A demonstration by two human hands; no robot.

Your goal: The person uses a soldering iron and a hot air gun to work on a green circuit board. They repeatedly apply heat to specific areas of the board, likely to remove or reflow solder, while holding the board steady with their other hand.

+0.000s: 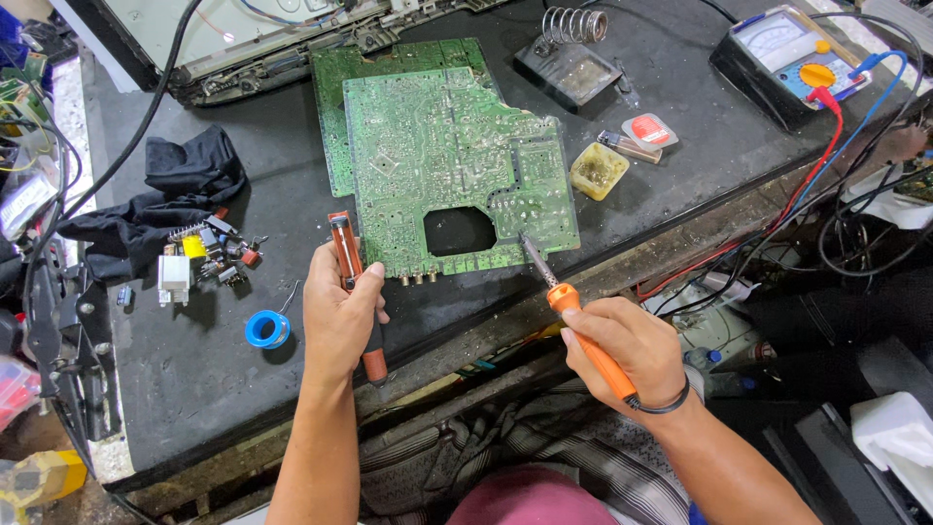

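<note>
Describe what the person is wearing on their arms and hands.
Both forearms are bare, with no sleeves in view. The left hand wears no glove, ring or band that can be seen. The right hand is also ungloved; a thin dark band circles its wrist. No watch or markings show on either arm.

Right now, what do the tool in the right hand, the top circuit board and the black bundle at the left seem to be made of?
Soldering iron in the right hand: orange handle looks like matte plastic, the shaft dull grey metal. Circuit board: rigid green laminate, likely fibreglass, speckled with shiny solder points. Black bundle: soft crumpled fabric, judging by its folds.
</note>
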